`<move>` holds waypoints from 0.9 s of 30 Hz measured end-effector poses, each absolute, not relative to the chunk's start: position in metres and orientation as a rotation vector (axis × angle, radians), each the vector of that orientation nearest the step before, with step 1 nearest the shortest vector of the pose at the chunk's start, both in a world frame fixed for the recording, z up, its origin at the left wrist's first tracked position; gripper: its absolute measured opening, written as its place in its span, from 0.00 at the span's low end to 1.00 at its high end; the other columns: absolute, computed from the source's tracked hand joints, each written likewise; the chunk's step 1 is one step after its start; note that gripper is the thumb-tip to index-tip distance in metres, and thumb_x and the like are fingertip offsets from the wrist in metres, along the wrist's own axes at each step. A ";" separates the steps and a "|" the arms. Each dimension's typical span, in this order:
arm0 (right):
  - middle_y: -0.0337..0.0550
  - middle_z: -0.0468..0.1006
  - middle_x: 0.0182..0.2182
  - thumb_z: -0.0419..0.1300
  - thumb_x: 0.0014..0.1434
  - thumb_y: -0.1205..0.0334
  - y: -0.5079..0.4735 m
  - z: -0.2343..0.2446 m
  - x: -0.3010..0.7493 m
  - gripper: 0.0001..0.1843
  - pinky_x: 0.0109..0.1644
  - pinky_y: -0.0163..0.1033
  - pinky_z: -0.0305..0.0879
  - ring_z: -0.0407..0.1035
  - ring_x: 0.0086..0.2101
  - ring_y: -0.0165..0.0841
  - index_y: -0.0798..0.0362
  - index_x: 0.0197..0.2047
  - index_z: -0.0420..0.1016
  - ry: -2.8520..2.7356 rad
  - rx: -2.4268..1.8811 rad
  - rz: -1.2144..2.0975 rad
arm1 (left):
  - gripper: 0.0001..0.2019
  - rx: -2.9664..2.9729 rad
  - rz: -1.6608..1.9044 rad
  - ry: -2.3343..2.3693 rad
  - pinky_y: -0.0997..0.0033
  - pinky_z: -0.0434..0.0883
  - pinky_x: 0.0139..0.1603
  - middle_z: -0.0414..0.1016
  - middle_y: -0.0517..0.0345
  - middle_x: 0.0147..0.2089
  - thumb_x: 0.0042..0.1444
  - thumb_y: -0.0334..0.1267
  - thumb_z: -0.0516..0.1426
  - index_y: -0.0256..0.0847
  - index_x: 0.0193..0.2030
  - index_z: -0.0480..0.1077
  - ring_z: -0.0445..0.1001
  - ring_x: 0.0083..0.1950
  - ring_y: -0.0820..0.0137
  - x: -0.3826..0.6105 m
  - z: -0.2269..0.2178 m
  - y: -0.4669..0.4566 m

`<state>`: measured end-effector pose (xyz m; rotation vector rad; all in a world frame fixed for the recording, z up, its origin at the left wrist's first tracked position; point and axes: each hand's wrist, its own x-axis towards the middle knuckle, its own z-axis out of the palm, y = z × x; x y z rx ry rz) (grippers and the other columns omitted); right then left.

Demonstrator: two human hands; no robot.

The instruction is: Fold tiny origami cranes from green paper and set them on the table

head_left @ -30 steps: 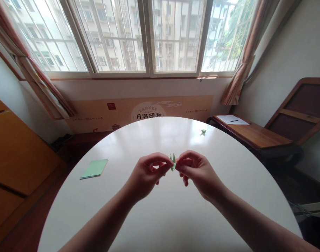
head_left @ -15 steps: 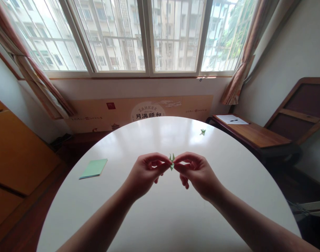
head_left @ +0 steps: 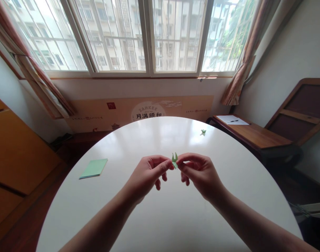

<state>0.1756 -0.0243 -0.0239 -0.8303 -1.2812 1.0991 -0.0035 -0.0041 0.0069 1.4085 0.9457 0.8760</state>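
Head view: green folded paper (head_left: 175,161) up in the air over the white counter (head_left: 160,220), between both hands, two points upward. Left hand (head_left: 148,173): grip pinched on its left side. Right hand (head_left: 202,172): grip clamped on its right side (fingertips hide part of it). Green paper stack (head_left: 94,168) on counter, left; small green folded figure (head_left: 203,132) lies far right.

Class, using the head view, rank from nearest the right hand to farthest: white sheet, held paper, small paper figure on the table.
1. Held paper: touching the right hand.
2. Small paper figure: far side of table.
3. White sheet: right, beyond the table.
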 end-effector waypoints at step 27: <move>0.44 0.80 0.31 0.70 0.55 0.50 -0.021 -0.021 0.178 0.16 0.15 0.26 0.60 0.71 0.24 0.29 0.55 0.35 0.80 -1.258 -0.985 1.385 | 0.13 1.554 0.876 1.074 0.81 0.64 0.15 0.73 0.58 0.24 0.55 0.45 0.63 0.35 0.32 0.78 0.67 0.23 0.75 -0.002 0.008 -0.006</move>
